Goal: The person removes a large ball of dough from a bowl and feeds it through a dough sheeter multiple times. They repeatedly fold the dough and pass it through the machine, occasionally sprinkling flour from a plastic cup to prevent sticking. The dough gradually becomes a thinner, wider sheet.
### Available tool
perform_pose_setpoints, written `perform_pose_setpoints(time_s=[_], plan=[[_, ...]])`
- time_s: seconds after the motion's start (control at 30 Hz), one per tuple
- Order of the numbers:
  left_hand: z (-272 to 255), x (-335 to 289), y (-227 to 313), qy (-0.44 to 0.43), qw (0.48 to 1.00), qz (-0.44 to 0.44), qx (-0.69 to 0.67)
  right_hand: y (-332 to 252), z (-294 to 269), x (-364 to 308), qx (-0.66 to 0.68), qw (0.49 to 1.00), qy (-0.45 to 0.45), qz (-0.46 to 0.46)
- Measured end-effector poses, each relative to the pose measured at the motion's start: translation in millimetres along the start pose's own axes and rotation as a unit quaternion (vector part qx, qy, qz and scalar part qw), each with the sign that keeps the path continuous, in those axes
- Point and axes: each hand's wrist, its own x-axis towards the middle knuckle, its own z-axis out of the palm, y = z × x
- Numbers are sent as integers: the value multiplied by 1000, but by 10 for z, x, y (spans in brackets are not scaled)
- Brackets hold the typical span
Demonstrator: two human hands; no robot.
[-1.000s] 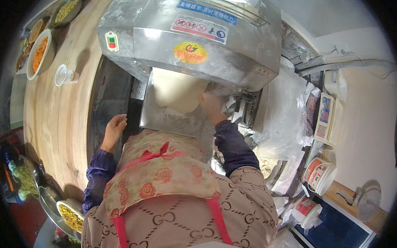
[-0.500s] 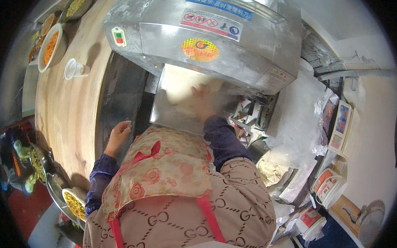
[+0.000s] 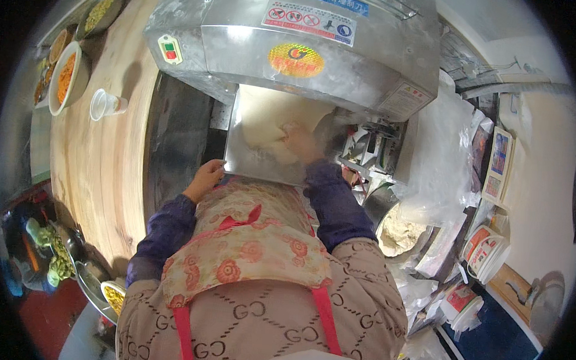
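A pale sheet of dough (image 3: 265, 119) lies on the sloping metal tray (image 3: 250, 163) at the front of a steel dough-rolling machine (image 3: 229, 51). My right hand (image 3: 302, 142) is over the dough's near part, fingers curled in on the dough, which creases beside them. The hand is slightly blurred. My left hand (image 3: 205, 179) has its fingertips closed on the near left corner of the tray. The dough's far end goes out of sight under the machine's body.
On the left, a wooden table (image 3: 98, 167) holds a clear plastic cup (image 3: 106, 105) and a bowl of orange shreds (image 3: 67, 77). To the right stand a pot of crumbly dough (image 3: 400, 233), plastic sheeting (image 3: 438, 160) and a white tub (image 3: 486, 253). A switch box (image 3: 171, 49) is on the machine.
My left hand has moved right and forward from beside the apron to the tray's corner. My right hand's fingers, spread on the dough before, are now curled, and the dough has creased.
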Motion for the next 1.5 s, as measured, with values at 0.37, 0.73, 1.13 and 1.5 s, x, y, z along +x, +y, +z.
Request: perform_pose_setpoints(time_s=[0.37, 0.73, 1.13, 1.5], plan=[[541, 1355, -507, -63, 954, -135, -261, -324, -121, -834, 168, 976, -119, 68], [643, 1147, -369, 121, 975, -63, -175, -44, 1011, -947, 39, 984, -164, 47], [108, 650, -93, 238, 930, 92, -264, -167, 242, -729, -100, 995, -25, -14], [-2075, -31, 473, 647, 725, 212, -103, -216, 3, -362, -25, 990, -122, -67]])
